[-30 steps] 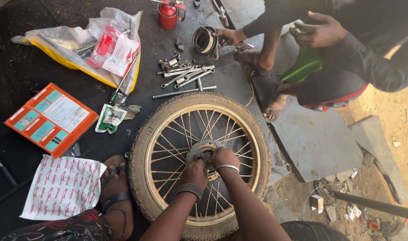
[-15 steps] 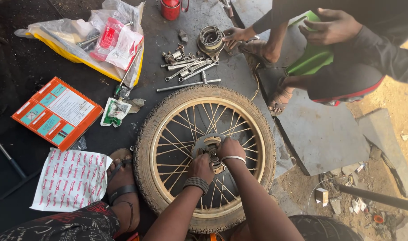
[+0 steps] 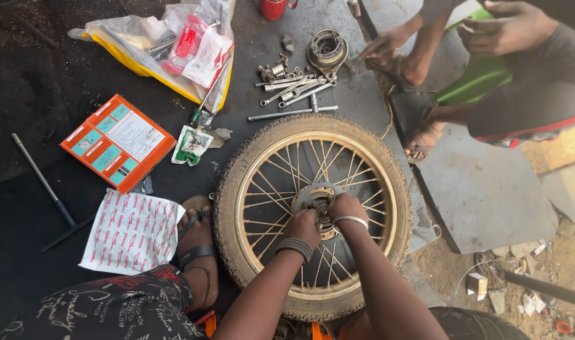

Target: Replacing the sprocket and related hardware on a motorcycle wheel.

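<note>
My left hand (image 3: 303, 228) and right hand (image 3: 345, 208) sit side by side at the middle of the spoked wheel (image 3: 312, 214), both clenched on the metal hub (image 3: 319, 200); I cannot tell exactly which small part each one pinches. The wheel lies flat on the dark floor (image 3: 42, 94), its tyre just beside my sandalled foot (image 3: 196, 242). Left of that foot lies a white printed wrapper (image 3: 133, 230), and further left a long black T-handle tool (image 3: 48, 189). Beyond the wrapper is an orange box (image 3: 117, 141), with a small green-and-white sachet (image 3: 190, 145) near it. Just past the wheel's far edge a long steel rod (image 3: 294, 113) lies crosswise, then a cluster of wrenches and bolts (image 3: 290, 85) and a round brake plate (image 3: 326, 50). A clear plastic bag (image 3: 174, 44) of parts lies far left. Another person crouches far right, 1 hand (image 3: 382, 47) near the brake plate.
</note>
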